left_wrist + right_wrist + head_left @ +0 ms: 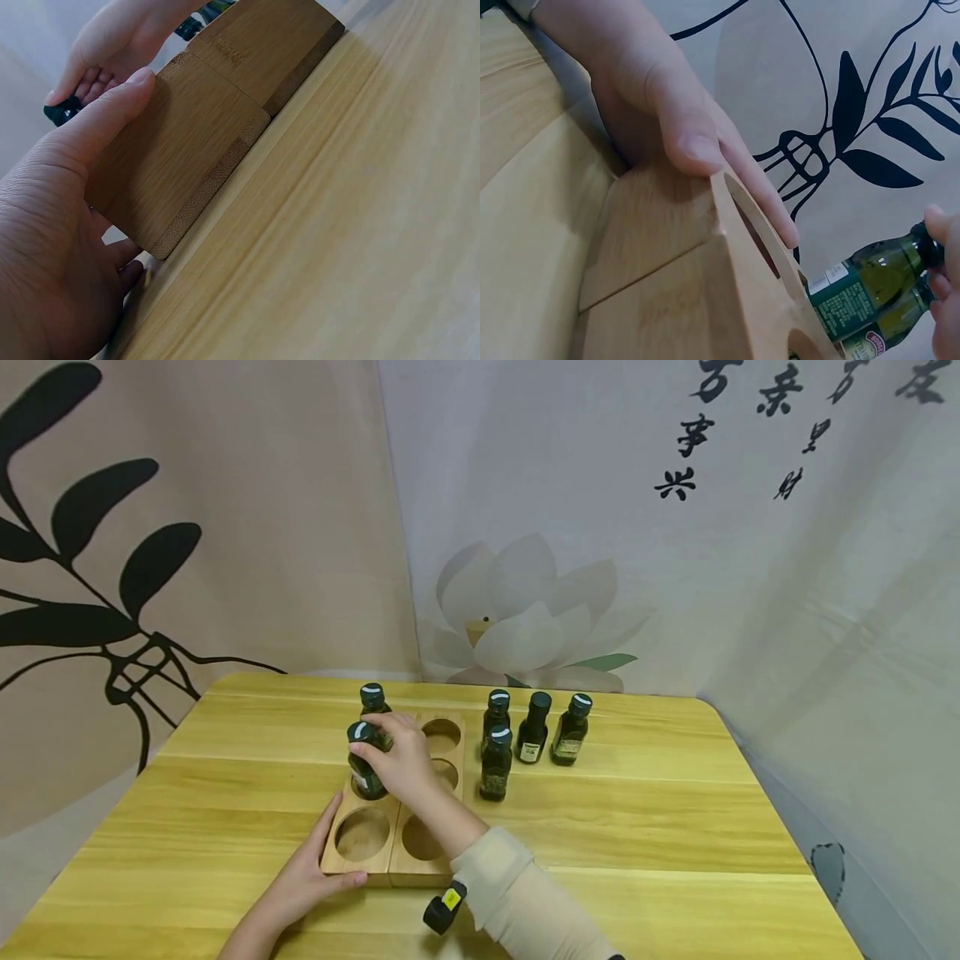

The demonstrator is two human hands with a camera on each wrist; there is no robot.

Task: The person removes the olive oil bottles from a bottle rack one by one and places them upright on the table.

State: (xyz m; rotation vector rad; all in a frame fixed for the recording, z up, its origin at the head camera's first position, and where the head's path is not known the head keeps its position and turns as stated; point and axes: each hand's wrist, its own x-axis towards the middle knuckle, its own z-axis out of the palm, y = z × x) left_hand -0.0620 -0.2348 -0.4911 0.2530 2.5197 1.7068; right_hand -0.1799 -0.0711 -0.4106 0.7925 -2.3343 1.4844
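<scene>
A wooden bottle holder (392,870) with round holes lies on the table. My left hand (306,877) grips its near left corner, thumb on the front face and fingers along the left side. My right hand (401,758) pinches a small dark green glass bottle (851,292) by its black cap. This bottle tilts slightly, its base in or just over the middle hole of the left column; how deep it sits I cannot tell. Another bottle (372,696) stands behind it at the far left hole, partly hidden by the right hand.
Right of the holder stand several dark bottles, among them a near one (495,768), a slimmer one (533,731) and a rightmost one (572,732). A black strap piece with a yellow tag (450,898) hangs by the right sleeve. A printed curtain (300,527) backs the table (637,843).
</scene>
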